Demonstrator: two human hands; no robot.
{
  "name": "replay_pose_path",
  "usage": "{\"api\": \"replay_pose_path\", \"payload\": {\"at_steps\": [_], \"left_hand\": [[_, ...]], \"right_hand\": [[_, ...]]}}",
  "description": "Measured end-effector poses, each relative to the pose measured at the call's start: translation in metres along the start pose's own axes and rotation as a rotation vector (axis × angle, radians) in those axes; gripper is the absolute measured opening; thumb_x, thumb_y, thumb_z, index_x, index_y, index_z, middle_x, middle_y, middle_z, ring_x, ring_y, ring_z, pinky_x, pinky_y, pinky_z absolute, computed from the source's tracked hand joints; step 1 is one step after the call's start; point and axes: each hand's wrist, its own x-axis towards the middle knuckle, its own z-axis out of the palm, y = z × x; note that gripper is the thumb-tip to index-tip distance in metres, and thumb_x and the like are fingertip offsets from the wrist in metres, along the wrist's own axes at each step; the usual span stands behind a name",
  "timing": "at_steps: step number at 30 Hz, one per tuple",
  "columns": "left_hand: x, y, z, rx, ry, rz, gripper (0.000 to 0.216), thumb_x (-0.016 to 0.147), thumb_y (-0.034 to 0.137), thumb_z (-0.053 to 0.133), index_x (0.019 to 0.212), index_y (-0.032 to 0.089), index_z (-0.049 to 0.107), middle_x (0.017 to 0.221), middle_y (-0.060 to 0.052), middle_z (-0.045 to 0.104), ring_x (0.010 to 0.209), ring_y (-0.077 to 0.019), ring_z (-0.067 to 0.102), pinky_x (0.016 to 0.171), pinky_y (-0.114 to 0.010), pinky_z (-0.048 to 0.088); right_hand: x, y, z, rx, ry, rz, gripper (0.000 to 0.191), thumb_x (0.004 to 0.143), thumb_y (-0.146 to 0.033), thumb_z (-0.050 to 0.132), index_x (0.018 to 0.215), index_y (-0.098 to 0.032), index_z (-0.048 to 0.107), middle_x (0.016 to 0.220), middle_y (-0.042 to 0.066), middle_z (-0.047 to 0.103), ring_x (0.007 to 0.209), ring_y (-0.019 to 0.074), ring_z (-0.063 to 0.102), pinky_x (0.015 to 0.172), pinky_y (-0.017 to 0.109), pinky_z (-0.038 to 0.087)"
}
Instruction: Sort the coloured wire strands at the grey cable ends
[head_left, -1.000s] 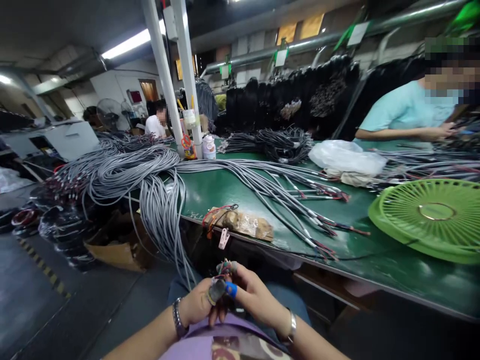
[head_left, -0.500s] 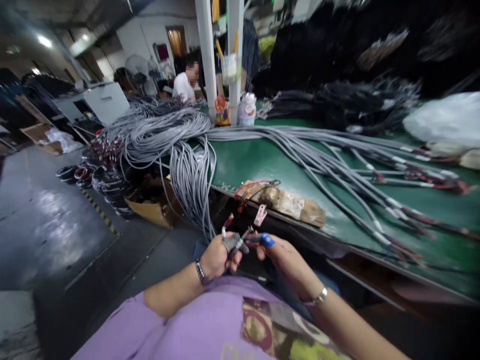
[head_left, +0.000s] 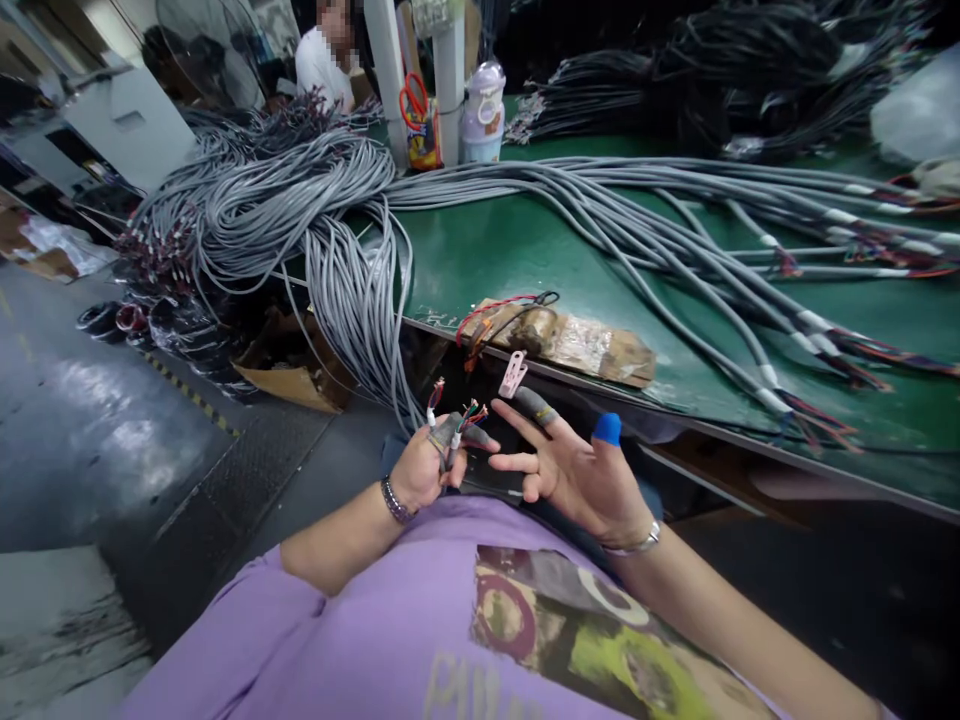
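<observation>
My left hand (head_left: 426, 462) is closed around grey cable ends (head_left: 454, 446), from which short coloured wires fan out above the fingers. Grey covers wrap some of its fingers. To the right, my right hand (head_left: 581, 470) is spread with its palm up and holds nothing. It wears a blue cover (head_left: 607, 429) on the thumb and a grey one on a finger. Just beyond that finger is a pink clothes peg (head_left: 514, 373) at the bench edge. A bundle of grey cables (head_left: 360, 310) hangs off the bench, down toward my left hand.
On the green bench (head_left: 465, 250) lie more grey cables (head_left: 637, 215) with stripped ends, and a taped cardboard strip (head_left: 585, 345). Scissors (head_left: 413, 100) and a lilac cup (head_left: 484, 112) stand by the post. A cardboard box (head_left: 281, 375) sits below; a person (head_left: 322, 60) is behind.
My right hand has let go of the wires, moved right and opened its fingers. My left hand keeps hold of the cable ends. The view has tilted downward.
</observation>
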Motion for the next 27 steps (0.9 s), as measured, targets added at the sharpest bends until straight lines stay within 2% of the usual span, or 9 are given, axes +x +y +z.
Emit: {"api": "replay_pose_path", "payload": {"at_steps": [5,9,11,15,18,20,23,25,27], "left_hand": [[0.000,-0.008,0.002,0.048,-0.087,-0.139,0.046,0.079,0.060,0.058,0.086,0.015,0.064,0.059,-0.001,0.061,0.032,-0.0047,0.039,0.034,-0.021,0.019],[0.000,-0.012,0.002,0.087,-0.127,-0.155,0.043,0.075,0.058,0.062,0.081,0.016,0.061,0.052,0.003,0.054,0.031,-0.0045,0.039,0.034,-0.020,0.015],[0.001,-0.012,0.002,0.065,-0.118,-0.137,0.044,0.074,0.059,0.063,0.082,0.016,0.061,0.053,0.003,0.056,0.031,-0.0043,0.038,0.034,-0.020,0.016],[0.002,-0.009,0.002,0.008,-0.071,-0.101,0.062,0.069,0.068,0.061,0.099,0.013,0.063,0.084,-0.008,0.071,0.035,-0.0030,0.040,0.033,-0.020,0.019],[0.002,-0.005,0.004,0.015,-0.112,-0.085,0.080,0.062,0.076,0.062,0.111,0.012,0.061,0.102,-0.015,0.070,0.038,-0.0015,0.041,0.033,-0.020,0.019],[0.000,-0.003,0.006,0.057,-0.140,-0.081,0.081,0.057,0.069,0.072,0.115,0.013,0.060,0.106,-0.016,0.068,0.038,0.0001,0.040,0.034,-0.019,0.019],[0.000,-0.002,0.010,0.130,-0.100,-0.085,0.077,0.055,0.048,0.084,0.119,0.015,0.057,0.100,-0.011,0.068,0.043,-0.0015,0.045,0.036,-0.017,0.024],[0.001,-0.004,0.014,0.128,-0.056,-0.065,0.072,0.057,0.038,0.085,0.119,0.016,0.055,0.093,-0.007,0.067,0.051,-0.0052,0.052,0.041,-0.016,0.033],[0.002,-0.007,0.017,0.087,-0.025,-0.010,0.067,0.058,0.031,0.085,0.115,0.017,0.056,0.089,-0.005,0.066,0.065,-0.0098,0.060,0.053,-0.018,0.044]], "right_hand": [[0.006,0.010,0.004,-0.029,-0.015,0.034,0.079,0.069,-0.083,0.047,0.137,-0.044,0.045,0.160,0.007,0.019,0.096,0.0259,0.068,0.054,0.028,0.055],[0.009,0.014,0.005,0.013,-0.017,0.047,0.076,0.071,-0.081,0.048,0.136,-0.042,0.047,0.159,0.009,0.021,0.096,0.0237,0.066,0.058,0.031,0.056],[0.009,0.013,0.006,0.040,-0.020,0.055,0.077,0.070,-0.081,0.049,0.137,-0.043,0.046,0.159,0.008,0.021,0.097,0.0245,0.065,0.060,0.033,0.057],[0.008,0.010,0.011,0.038,-0.008,0.069,0.081,0.067,-0.083,0.049,0.138,-0.045,0.044,0.158,0.007,0.022,0.109,0.0319,0.062,0.060,0.034,0.057],[0.008,0.008,0.014,0.007,0.014,0.058,0.081,0.068,-0.085,0.046,0.137,-0.042,0.046,0.156,0.008,0.025,0.113,0.0329,0.059,0.062,0.036,0.057],[0.009,0.009,0.014,0.008,0.020,0.048,0.081,0.069,-0.085,0.044,0.136,-0.040,0.047,0.153,0.009,0.031,0.112,0.0311,0.058,0.066,0.038,0.057],[0.010,0.011,0.014,0.026,0.019,0.038,0.081,0.070,-0.084,0.044,0.137,-0.040,0.046,0.146,0.009,0.039,0.112,0.0292,0.056,0.071,0.041,0.058],[0.011,0.013,0.015,0.029,0.019,0.027,0.079,0.072,-0.083,0.044,0.139,-0.042,0.043,0.144,0.007,0.041,0.113,0.0286,0.054,0.073,0.043,0.057],[0.011,0.015,0.017,0.025,0.016,0.017,0.078,0.072,-0.082,0.044,0.139,-0.043,0.042,0.144,0.006,0.041,0.115,0.0283,0.052,0.074,0.042,0.057]]}}
